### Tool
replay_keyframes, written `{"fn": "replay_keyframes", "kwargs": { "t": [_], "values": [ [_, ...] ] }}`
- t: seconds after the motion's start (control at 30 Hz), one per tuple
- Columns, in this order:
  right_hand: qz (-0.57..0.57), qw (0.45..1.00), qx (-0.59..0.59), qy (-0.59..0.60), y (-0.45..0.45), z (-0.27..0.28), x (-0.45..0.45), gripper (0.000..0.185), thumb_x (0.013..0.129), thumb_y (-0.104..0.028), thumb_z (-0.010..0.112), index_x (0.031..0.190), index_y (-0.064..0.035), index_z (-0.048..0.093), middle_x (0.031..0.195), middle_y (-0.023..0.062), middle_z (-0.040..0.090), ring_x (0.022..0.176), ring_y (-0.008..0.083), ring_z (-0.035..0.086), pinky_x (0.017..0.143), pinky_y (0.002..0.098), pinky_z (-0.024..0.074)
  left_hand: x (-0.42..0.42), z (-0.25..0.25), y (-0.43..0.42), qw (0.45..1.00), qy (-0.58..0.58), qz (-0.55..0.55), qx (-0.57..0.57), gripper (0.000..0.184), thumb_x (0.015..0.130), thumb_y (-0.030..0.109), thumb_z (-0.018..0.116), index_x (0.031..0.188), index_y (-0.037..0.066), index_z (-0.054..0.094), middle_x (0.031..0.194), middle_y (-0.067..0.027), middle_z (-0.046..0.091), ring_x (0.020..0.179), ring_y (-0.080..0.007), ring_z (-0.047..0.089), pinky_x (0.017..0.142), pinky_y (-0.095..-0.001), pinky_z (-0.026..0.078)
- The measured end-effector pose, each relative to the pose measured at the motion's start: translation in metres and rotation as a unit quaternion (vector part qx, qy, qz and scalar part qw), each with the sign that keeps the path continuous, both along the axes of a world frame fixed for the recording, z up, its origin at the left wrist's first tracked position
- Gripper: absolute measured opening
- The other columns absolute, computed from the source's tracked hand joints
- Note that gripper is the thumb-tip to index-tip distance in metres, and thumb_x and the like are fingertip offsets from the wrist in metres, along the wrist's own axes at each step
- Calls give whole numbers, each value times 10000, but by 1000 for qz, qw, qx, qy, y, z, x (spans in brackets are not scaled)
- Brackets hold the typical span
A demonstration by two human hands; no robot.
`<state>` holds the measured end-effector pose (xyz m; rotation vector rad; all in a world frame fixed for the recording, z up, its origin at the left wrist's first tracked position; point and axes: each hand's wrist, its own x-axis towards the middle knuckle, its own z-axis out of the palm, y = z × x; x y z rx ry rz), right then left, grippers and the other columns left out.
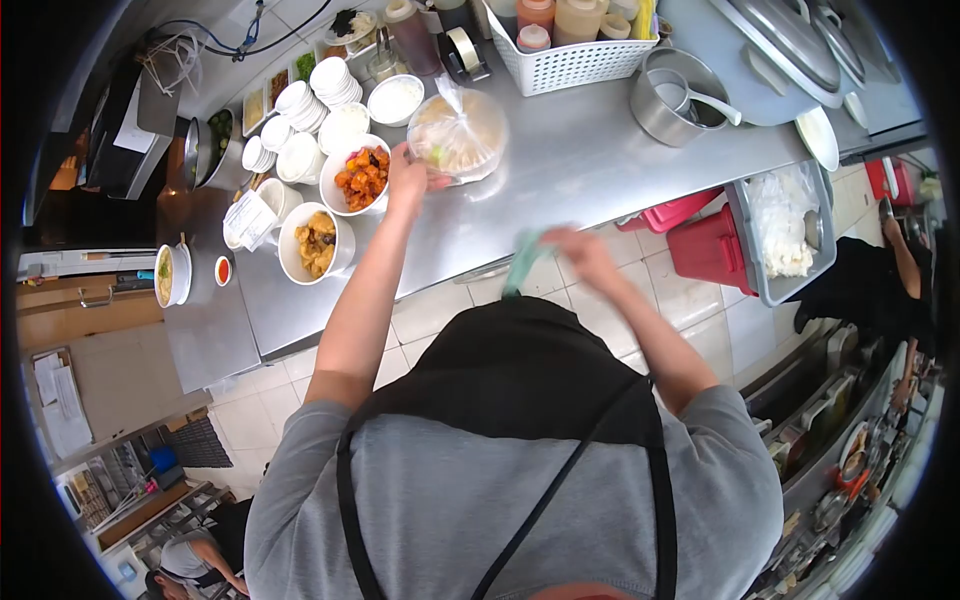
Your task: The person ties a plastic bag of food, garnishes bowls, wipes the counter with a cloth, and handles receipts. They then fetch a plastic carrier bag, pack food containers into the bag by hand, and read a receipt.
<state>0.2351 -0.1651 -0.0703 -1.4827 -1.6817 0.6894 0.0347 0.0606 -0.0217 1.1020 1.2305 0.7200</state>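
My left hand (pixel 408 180) is at the counter, between the bowl of red-orange pieces (pixel 362 178) and a round container in a knotted clear plastic bag (pixel 458 135). Its fingers are against the lower left side of the bag; whether they grip it is hidden. In front of the counter's edge, my right hand (pixel 580 250) is blurred and closed on a green cloth-like strip (pixel 524 262), which hangs near the top of the black apron. A white bowl of yellow-brown pieces (pixel 316 246) stands left of my left forearm.
Stacked white lids (pixel 335 82), white tubs (pixel 300 158) and a sauce cup (pixel 223 270) stand on the steel counter (pixel 560 150). A bottle basket (pixel 570 72) and steel pot (pixel 680 100) are further right. Grey bin (pixel 826 240) below; other people at lower left and right.
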Motion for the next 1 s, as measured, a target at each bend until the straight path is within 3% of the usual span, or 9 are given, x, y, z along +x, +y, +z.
{"fn": "replay_keyframes", "kwargs": {
  "t": [0.17,0.27,0.43,0.53,0.6,0.67,0.8,0.83,1.0],
  "values": [
    [-422,876,-62,-222,-2,-16,152,365,751,-13,411,1089,-72,534,1062,190,537,988,296,522,865,372,406,-30,24,-44,999,8,-11,38,458,843,104,442,1244,4,244,1192,-197,392,812,-261,585,628,-332,502],
    [-390,832,6,-396,7,-50,138,411,734,-39,430,1139,-50,497,1148,223,470,1117,320,416,972,403,295,-59,36,-70,998,17,-38,43,416,852,133,455,1224,24,304,1205,-162,398,843,-242,578,646,-316,488],
    [-124,953,34,-274,12,-68,-31,491,665,51,407,1142,-42,477,1265,176,367,1200,350,293,1008,418,217,-99,34,-106,999,-1,-35,23,336,852,139,453,1165,28,396,1171,-136,441,848,-213,576,645,-300,480],
    [4,990,76,-117,9,-17,-93,506,592,94,418,1046,-71,568,1164,138,490,1134,320,403,967,374,301,-115,28,-121,1000,-10,-23,18,292,852,145,454,1119,27,442,1145,-116,464,845,-201,575,648,-295,478],
    [204,971,-103,76,13,8,-106,471,596,92,403,1006,-56,581,1104,117,535,1070,272,465,918,341,342,-128,28,-132,999,-19,-26,-1,265,850,152,463,1082,24,472,1113,-98,486,830,-192,578,646,-280,475],
    [119,978,-89,150,21,15,-82,482,563,114,338,960,-15,578,983,136,581,951,261,527,847,323,390,-149,28,-143,1000,-15,-11,4,249,850,155,467,1060,24,488,1087,-90,504,821,-185,579,646,-276,474],
    [-122,971,31,-205,59,20,8,304,745,-16,463,1017,-99,573,1025,201,543,936,359,524,797,347,441,-198,20,-177,999,-11,39,-8,221,852,159,473,1022,25,517,1015,-76,545,794,-170,583,647,-269,474],
    [-149,959,-76,-231,67,9,21,312,751,-56,480,1055,-83,547,1046,234,521,996,361,492,854,393,402,-209,16,-185,998,-8,52,-18,219,853,158,473,1020,25,518,1014,-76,546,793,-169,583,646,-270,475],
    [4,901,-24,-432,90,-19,-112,389,733,-91,472,1116,-26,490,1133,253,466,1092,362,427,960,460,272,-251,-5,-235,990,-10,131,-53,195,843,145,492,995,29,531,956,-61,555,782,-165,590,620,-265,485]
  ]
}}
